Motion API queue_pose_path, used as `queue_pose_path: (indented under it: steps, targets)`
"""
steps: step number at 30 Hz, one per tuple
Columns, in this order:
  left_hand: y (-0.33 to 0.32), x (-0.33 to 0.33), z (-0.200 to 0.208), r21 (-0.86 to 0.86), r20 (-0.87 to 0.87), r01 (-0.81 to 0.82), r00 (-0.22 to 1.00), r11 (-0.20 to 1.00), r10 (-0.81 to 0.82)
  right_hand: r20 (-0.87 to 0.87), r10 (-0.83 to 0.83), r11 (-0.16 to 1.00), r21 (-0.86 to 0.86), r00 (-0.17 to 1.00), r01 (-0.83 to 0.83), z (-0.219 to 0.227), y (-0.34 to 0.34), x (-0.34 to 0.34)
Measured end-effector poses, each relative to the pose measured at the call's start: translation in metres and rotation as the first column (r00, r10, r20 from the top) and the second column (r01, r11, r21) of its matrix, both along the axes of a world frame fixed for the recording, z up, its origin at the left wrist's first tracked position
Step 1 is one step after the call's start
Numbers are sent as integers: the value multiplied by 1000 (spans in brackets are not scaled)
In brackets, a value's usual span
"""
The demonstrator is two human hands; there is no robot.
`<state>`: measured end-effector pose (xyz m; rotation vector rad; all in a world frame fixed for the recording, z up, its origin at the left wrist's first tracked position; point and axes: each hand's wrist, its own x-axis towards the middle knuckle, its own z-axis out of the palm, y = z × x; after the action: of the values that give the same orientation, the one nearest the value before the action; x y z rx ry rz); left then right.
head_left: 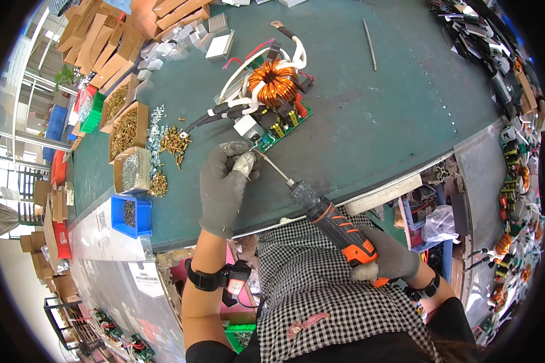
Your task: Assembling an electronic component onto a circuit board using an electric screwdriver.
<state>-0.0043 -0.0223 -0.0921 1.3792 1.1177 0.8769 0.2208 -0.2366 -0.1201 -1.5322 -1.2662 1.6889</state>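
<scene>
My right hand (pixel 391 254), in a grey glove, is wrapped round an orange and black power screwdriver (pixel 333 225). Its long bit (pixel 276 168) slants up and left to the fingertips of my left hand (pixel 224 184), also gloved. Thumb and fingers of that hand are pinched together at the bit's tip; whatever they hold is too small to make out. Just beyond them lies a green circuit board (pixel 271 140) with a large copper-wound ring coil (pixel 274 83), thick white wires (pixel 229 86) and black-sleeved cable ends (pixel 207 118). A white block (pixel 247 128) sits at the board's near left corner.
Left of the board, loose brass screws (pixel 174 143) and small silver pieces (pixel 155 130) lie beside cardboard boxes of screws (pixel 128 130). A blue bin (pixel 131 216) stands nearer. Metal heat sinks (pixel 219 46) are at the back, a thin rod (pixel 369 45) at the back right, and more boards (pixel 515 199) far right.
</scene>
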Motion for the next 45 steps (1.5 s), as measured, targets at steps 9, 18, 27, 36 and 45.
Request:
queue_pose_path:
  steps: [9,18,27,36,45]
  targets:
    - [-2,10,-11,33,-31,-6,999,999,7,-61,-28,998,-52,998,25,6,8,-5]
    - [-7,19,-11,-207,103,-46,992,977,69,-47,-52,998,30,998,53,-6,3,-1]
    - [-8,12,-7,-245,300,72,954,967,5,-83,60,998,-2,995,-61,-2,3,3]
    - [-9,12,-12,-64,239,-16,971,998,31,-100,49,998,34,994,-46,-3,3,1]
    - [-16,17,-13,-37,231,-116,965,993,122,-21,41,998,-45,999,-42,12,6,-3]
